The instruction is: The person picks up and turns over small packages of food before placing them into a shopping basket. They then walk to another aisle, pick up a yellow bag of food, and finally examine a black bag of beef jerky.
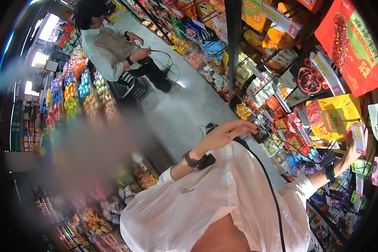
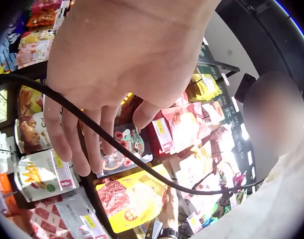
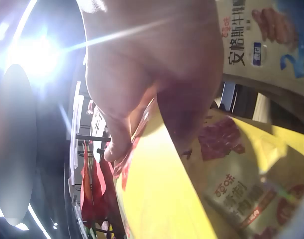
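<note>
My right hand (image 3: 152, 55) pinches the edge of a yellow meat-snack bag (image 3: 159, 194), thumb on one side and the fingers hidden behind. Another yellow printed face (image 3: 241, 194) shows beside it. In the head view the bag (image 1: 333, 119) is at the rack on the right, and my right hand (image 1: 351, 155) is partly covered by a price tag (image 1: 359, 138). My left hand (image 1: 231, 133) hangs in front of my shirt, its fingers loose and holding nothing. In the left wrist view a black cable (image 2: 104, 134) crosses in front of its fingers.
Hooks with hanging snack bags fill the rack on the right, among them a red bag (image 1: 357, 46) above the yellow one. Another person (image 1: 109, 50) stands farther along the aisle floor (image 1: 184, 109), holding a cable. Snack shelves (image 1: 92, 101) line the left side.
</note>
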